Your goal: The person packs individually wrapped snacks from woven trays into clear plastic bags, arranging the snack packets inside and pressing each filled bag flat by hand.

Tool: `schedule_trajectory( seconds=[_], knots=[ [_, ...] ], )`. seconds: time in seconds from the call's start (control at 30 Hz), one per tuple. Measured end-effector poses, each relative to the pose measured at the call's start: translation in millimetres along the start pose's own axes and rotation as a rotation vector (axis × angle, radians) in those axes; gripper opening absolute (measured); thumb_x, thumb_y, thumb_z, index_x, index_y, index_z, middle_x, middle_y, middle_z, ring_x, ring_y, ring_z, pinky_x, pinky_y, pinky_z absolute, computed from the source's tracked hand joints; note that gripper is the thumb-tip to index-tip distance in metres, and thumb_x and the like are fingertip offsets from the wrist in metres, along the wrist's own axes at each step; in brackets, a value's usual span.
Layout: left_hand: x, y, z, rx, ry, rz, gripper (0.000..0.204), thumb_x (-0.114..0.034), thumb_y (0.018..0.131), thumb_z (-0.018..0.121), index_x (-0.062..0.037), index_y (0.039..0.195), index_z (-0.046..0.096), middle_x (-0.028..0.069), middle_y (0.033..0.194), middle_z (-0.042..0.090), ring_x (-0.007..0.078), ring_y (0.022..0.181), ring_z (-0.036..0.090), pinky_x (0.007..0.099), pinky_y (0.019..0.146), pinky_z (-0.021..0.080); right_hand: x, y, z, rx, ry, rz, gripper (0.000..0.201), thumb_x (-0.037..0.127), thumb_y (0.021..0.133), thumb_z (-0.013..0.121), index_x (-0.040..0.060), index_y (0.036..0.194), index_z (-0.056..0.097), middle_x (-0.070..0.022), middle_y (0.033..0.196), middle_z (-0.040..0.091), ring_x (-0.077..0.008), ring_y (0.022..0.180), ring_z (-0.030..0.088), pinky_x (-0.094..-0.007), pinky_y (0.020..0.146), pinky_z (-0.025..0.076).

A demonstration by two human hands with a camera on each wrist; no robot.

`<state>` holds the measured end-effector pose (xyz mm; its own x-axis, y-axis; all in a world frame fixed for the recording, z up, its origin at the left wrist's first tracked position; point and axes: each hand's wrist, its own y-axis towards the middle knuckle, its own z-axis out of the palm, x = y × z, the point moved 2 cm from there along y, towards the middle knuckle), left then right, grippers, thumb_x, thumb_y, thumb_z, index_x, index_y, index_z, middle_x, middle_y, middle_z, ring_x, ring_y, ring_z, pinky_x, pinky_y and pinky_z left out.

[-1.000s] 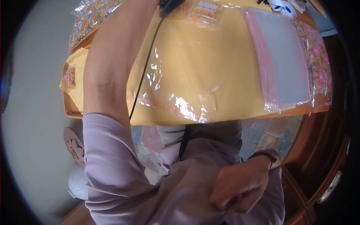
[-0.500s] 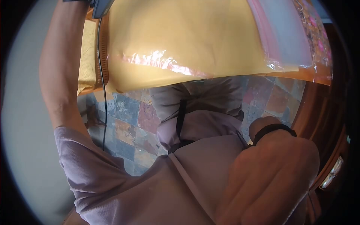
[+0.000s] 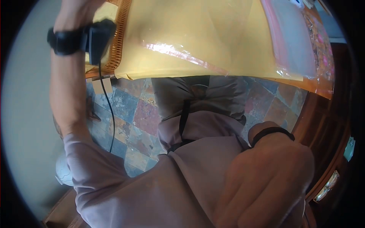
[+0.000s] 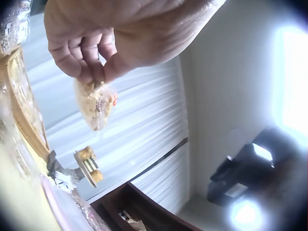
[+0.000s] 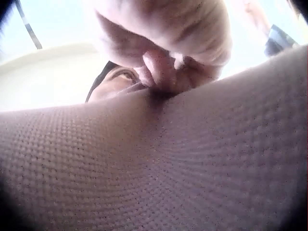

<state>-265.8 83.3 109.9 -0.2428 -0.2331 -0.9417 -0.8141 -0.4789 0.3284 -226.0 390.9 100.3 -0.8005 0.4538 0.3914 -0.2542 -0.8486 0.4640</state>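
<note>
In the left wrist view, my left hand [image 4: 120, 33] pinches the top of a small clear packet [image 4: 94, 108] of pale, crumbly snack between thumb and fingertips, and the packet hangs down. The head view shows only part of that left hand [image 3: 80, 8], at the top left over the wicker basket [image 3: 118, 36]; the packet is out of sight there. Held against my chest, the right hand [image 3: 266, 182] has its back to the head camera. Its curled fingers [image 5: 161, 72] pinch the mauve shirt [image 5: 154, 159] at a dark crease in the right wrist view.
A yellow cloth [image 3: 197, 34] covers the table, with a shiny clear bag [image 3: 178, 55] near its front edge. Pink-edged plastic bags [image 3: 294, 41] and filled snack packets [image 3: 321, 57] lie at the right. A black cable [image 3: 106, 95] hangs from the left wrist camera [image 3: 100, 41].
My left arm has swung left from over the table to the basket. The right hand has risen along the shirt towards the head camera. The view has tilted lower.
</note>
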Motion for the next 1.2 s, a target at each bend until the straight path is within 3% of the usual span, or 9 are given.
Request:
schedule_trajectory(
  seconds=[0.13, 0.2, 0.23, 0.3, 0.33, 0.4, 0.6, 0.9, 1.2],
  knots=[
    [4.4, -71.3, 7.4, 0.004, -0.161, 0.042, 0.019, -0.008, 0.099, 0.061, 0.0070, 0.110, 0.067, 0.0129, 0.102, 0.072, 0.0175, 0.086, 0.069, 0.0288, 0.079, 0.057, 5.0, -26.0, -34.3, 0.173, -0.030, 0.225, 0.011, 0.003, 0.087, 0.075, -0.0024, 0.082, 0.067, -0.0046, 0.065, 0.057, -0.0165, 0.048, 0.052, -0.0305, 0.041, 0.036],
    [21.5, -114.3, -5.5, -0.078, -0.008, -0.217, 0.025, -0.010, 0.089, 0.079, 0.0027, 0.106, 0.068, 0.0085, 0.092, 0.073, 0.0132, 0.083, 0.069, 0.0257, 0.079, 0.054, 14.5, -15.8, -62.9, 0.755, -0.384, 0.495, 0.050, 0.038, 0.098, 0.071, -0.0047, 0.122, 0.064, -0.0200, 0.108, 0.071, -0.0308, 0.097, 0.072, -0.0381, 0.078, 0.056],
    [27.6, -132.1, -7.5, -0.062, -0.070, -0.298, 0.015, -0.006, 0.091, 0.074, -0.0019, 0.104, 0.068, 0.0051, 0.092, 0.073, 0.0103, 0.087, 0.068, 0.0235, 0.085, 0.052, 17.8, -19.8, -66.8, 0.766, -0.385, 0.503, 0.050, 0.038, 0.098, 0.071, -0.0047, 0.122, 0.064, -0.0200, 0.108, 0.071, -0.0308, 0.097, 0.072, -0.0381, 0.078, 0.056],
    [36.9, -162.0, -1.4, -0.073, -0.189, -0.337, 0.010, 0.000, 0.094, 0.071, -0.0045, 0.101, 0.065, 0.0030, 0.093, 0.074, 0.0078, 0.086, 0.068, 0.0222, 0.082, 0.052, 25.5, -22.3, -77.0, 0.317, -0.950, 0.248, 0.018, 0.009, 0.090, 0.077, -0.0023, 0.099, 0.067, -0.0063, 0.074, 0.064, -0.0225, 0.055, 0.060, -0.0316, 0.051, 0.046],
    [36.9, -174.3, -1.3, -0.086, -0.223, -0.368, 0.012, 0.003, 0.094, 0.070, -0.0039, 0.102, 0.065, 0.0030, 0.093, 0.074, 0.0075, 0.086, 0.068, 0.0213, 0.081, 0.052, 26.9, -28.4, -73.0, 0.328, -0.945, 0.255, 0.018, 0.009, 0.090, 0.077, -0.0023, 0.099, 0.067, -0.0063, 0.074, 0.064, -0.0225, 0.055, 0.060, -0.0316, 0.051, 0.046],
    [38.6, -196.1, -2.8, -0.139, -0.251, -0.356, 0.013, 0.005, 0.094, 0.069, -0.0025, 0.102, 0.063, 0.0032, 0.093, 0.073, 0.0073, 0.086, 0.067, 0.0208, 0.080, 0.052, 32.2, -32.7, -77.3, -0.190, -1.586, 0.325, 0.032, 0.011, 0.086, 0.080, -0.0024, 0.111, 0.066, -0.0120, 0.095, 0.068, -0.0281, 0.079, 0.066, -0.0361, 0.067, 0.052],
    [33.4, -231.6, 10.4, -0.069, -0.220, -0.547, 0.013, 0.005, 0.095, 0.068, -0.0024, 0.103, 0.061, 0.0008, 0.096, 0.068, 0.0051, 0.086, 0.063, 0.0214, 0.079, 0.051, 9.3, -10.3, -104.9, -0.244, -2.364, -0.036, 0.046, 0.008, 0.076, 0.084, 0.0030, 0.115, 0.061, -0.0197, 0.135, 0.055, -0.0408, 0.124, 0.051, -0.0490, 0.100, 0.045],
    [77.5, -208.6, 58.2, -0.078, -0.340, -0.515, 0.020, -0.001, 0.101, 0.062, 0.0008, 0.121, 0.063, -0.0018, 0.095, 0.065, 0.0043, 0.087, 0.061, 0.0193, 0.076, 0.049, 13.3, 1.3, -122.9, -0.246, -2.309, -0.249, 0.018, -0.002, 0.076, 0.079, 0.0029, 0.082, 0.063, -0.0148, 0.127, 0.063, -0.0395, 0.127, 0.056, -0.0478, 0.102, 0.046],
    [100.0, -152.4, 106.8, -0.208, -0.033, -0.273, 0.032, -0.008, 0.105, 0.055, 0.0021, 0.135, 0.059, -0.0038, 0.080, 0.059, 0.0009, 0.067, 0.049, 0.0201, 0.058, 0.040, 9.9, 1.7, -112.3, -0.236, -2.109, -0.244, 0.018, -0.001, 0.081, 0.078, 0.0026, 0.087, 0.062, -0.0166, 0.123, 0.065, -0.0399, 0.125, 0.058, -0.0478, 0.100, 0.048]
  ],
)
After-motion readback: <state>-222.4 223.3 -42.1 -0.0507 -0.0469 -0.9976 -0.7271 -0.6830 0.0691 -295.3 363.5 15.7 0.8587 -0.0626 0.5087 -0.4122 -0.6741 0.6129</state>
